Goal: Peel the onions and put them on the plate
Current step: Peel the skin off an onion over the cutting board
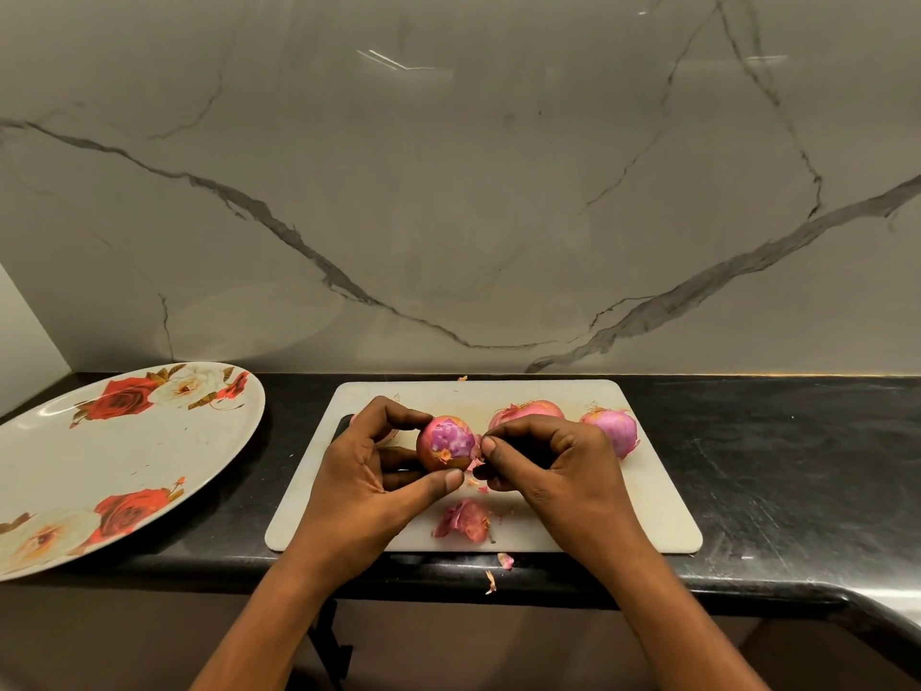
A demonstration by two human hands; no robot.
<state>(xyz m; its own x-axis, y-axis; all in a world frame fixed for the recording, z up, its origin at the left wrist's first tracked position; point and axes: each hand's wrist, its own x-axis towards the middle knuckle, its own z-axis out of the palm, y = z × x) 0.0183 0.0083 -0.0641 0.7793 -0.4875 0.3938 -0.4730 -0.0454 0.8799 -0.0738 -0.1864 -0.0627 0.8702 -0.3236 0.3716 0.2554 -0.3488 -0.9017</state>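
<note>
Half-peeled onion (445, 442) gripped in curled left hand (369, 473), over the board (648, 496); skin flap (477, 450) on its right side pinched by right hand (548, 471), ready to pull right; plate (124, 456) off to the left.

My left hand (366, 473) grips the onion (445, 442), thumb under, fingertips over; my right hand (558, 466) pinches its skin (477, 451) between thumb and forefinger.

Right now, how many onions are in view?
3: one onion in the left hand; two onions on the cutting board beyond the right hand. A fourth may hide behind the left hand.
</note>
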